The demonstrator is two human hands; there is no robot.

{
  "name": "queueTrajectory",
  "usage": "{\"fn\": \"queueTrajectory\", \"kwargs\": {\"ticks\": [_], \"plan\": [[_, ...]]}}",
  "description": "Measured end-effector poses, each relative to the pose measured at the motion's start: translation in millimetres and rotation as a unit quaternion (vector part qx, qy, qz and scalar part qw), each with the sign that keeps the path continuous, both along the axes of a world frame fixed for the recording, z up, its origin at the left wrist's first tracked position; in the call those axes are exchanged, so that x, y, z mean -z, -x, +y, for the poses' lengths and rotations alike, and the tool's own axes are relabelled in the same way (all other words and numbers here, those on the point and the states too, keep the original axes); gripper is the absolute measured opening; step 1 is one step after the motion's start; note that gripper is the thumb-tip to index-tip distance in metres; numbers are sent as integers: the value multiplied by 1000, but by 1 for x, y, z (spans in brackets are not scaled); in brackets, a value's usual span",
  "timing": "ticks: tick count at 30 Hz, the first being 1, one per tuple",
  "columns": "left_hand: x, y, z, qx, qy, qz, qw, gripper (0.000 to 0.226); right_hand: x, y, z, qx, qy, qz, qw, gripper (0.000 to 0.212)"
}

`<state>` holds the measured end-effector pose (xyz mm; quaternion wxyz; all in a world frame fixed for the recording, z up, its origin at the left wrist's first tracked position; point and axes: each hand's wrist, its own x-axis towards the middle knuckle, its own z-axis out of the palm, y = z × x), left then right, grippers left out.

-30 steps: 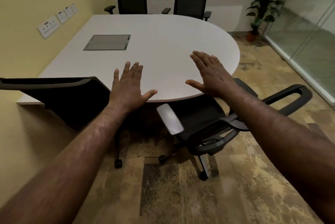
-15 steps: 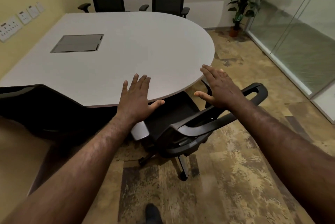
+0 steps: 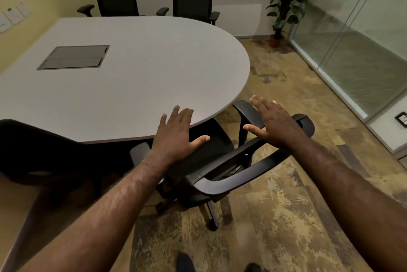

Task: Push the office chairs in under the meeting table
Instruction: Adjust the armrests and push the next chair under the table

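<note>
Hands spread flat over turned chair at table's round end.
Meeting table [image 3: 136, 77]: smooth grey, half-oval; larger in view than half a second ago. Office chair [image 3: 222, 168]: black mesh, curved plastic frame, seat partly under rim, back angled right. Left hand [image 3: 176, 139]: fingers apart, gripping nothing, now over seat. Right hand [image 3: 275, 124]: fingers apart, above backrest top; contact unclear.

Your two bare forearms reach forward from the near edge, the left from the near left and the right from the near right. Your left hand [image 3: 176, 139] is flat, palm down, fingers together and thumb spread to the right. Your right hand [image 3: 274, 123] is also flat, fingers extended, thumb pointing left.
</note>
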<state>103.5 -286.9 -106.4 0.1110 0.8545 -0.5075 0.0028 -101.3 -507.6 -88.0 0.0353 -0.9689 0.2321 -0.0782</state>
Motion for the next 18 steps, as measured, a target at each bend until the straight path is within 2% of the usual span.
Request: {"fn": "queueTrajectory", "kwargs": {"ticks": [8,13,18], "plan": [[6,64,-21,-55,-12,17,998,94,24,14,-46,-92,-38,4,995,87],[11,111,-25,-114,-12,60,992,91,37,29,-65,-153,-71,-4,986,86],[14,142,-29,-147,-42,82,985,98,41,33,-73,-204,-99,14,974,88]]}}
